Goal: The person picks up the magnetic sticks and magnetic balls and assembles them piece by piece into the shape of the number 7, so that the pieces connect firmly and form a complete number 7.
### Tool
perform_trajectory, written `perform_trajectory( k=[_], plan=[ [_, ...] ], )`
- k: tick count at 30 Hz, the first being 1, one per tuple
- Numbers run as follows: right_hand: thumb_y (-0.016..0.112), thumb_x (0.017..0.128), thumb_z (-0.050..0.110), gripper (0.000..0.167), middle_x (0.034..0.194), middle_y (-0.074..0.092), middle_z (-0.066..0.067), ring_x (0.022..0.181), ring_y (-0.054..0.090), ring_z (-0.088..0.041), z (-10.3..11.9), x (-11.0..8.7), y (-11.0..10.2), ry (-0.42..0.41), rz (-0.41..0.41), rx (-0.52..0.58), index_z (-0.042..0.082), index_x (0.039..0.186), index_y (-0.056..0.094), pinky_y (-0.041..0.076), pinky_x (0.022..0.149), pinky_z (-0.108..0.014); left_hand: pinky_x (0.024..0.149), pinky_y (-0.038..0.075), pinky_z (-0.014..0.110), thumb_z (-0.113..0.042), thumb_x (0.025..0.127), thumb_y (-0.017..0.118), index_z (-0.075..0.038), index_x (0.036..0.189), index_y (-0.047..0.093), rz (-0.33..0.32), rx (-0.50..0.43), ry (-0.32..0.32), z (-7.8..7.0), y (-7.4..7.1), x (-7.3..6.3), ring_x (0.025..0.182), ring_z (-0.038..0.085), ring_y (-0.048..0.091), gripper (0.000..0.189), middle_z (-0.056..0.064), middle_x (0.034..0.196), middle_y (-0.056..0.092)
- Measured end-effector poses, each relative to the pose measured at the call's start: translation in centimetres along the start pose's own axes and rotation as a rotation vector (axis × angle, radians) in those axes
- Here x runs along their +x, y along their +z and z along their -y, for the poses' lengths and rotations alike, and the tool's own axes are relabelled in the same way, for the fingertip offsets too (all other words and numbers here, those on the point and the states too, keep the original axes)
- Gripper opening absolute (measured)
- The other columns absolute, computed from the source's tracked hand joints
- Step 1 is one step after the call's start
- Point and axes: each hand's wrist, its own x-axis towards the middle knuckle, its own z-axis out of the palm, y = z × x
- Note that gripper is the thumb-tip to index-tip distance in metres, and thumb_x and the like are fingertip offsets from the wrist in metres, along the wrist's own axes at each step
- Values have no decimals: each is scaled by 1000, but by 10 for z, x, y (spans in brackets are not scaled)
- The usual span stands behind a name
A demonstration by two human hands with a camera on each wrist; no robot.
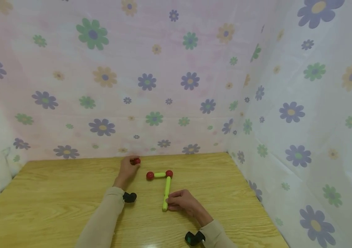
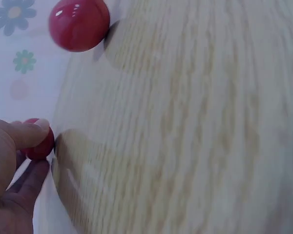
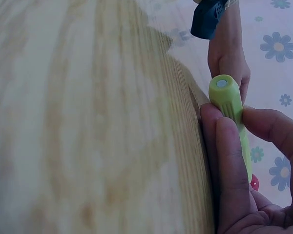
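Near the back edge of the table, my left hand [image 1: 128, 168] pinches a red ball [image 1: 137, 161] between thumb and fingers. The same red ball [image 2: 40, 146] shows partly covered by fingers in the left wrist view. In the middle, a red ball [image 1: 150, 175] joins a short yellow-green rod [image 1: 159, 175], which meets another red ball [image 1: 169, 174]. From that ball, a yellow-green magnetic rod [image 1: 168, 186] runs toward me, with a second rod [image 1: 164, 205] in line at the near end. My right hand [image 1: 185, 201] pinches this near rod, whose end [image 3: 221, 83] shows a silvery disc.
All of this lies on a wood-grain table [image 1: 64, 193]. A flowered sheet [image 1: 169, 62] rises behind the table's back edge, and another flowered sheet [image 1: 318, 137] stands along the right side. Black wrist cameras [image 1: 130, 197] are worn on both wrists.
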Motion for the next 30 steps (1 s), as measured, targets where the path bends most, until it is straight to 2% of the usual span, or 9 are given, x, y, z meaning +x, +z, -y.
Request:
perform_trajectory(
  k=[6,10,16,19,25,30],
  plan=[
    [71,94,9,33,96,76,-13,83,75,-16,-1,0,0,9,11,0,-13,119,66,62,77,-27,84,58,37,2,89,73,7,127,66,-26,-47,-80,1,-12,-11,104,35,64,39,25,118,66],
    [70,95,10,36,96,76,-13,84,75,-16,-1,0,0,0,12,-8,-14,121,65,62,77,-27,79,59,36,-3,88,76,7,124,67,-24,-41,-88,-1,-22,-20,99,34,64,38,23,115,65],
    [70,95,9,37,95,76,-13,83,75,-16,-1,0,0,-14,-2,-28,-14,122,65,62,76,-27,81,59,33,-9,90,78,7,119,69,-7,-53,-100,-8,-37,-36,97,34,68,34,25,114,67],
    [70,95,10,37,96,77,-13,83,75,-16,1,0,0,-10,-2,-49,-14,122,65,62,75,-26,80,61,33,-9,90,78,8,121,69,37,-62,-92,-12,-45,-46,98,35,71,36,26,116,68],
    [70,95,11,30,93,77,-14,80,75,-15,5,-2,2,5,-1,-92,-11,115,70,62,71,-24,76,63,42,-13,92,77,9,126,67,147,-96,-106,-23,-62,-68,101,35,71,42,27,118,68],
    [70,96,14,28,91,77,-11,79,74,-12,8,1,1,7,-4,-113,-8,113,72,61,69,-22,83,62,42,-17,92,78,6,126,67,203,-124,-129,-31,-69,-84,102,29,71,42,21,117,69]
  ],
)
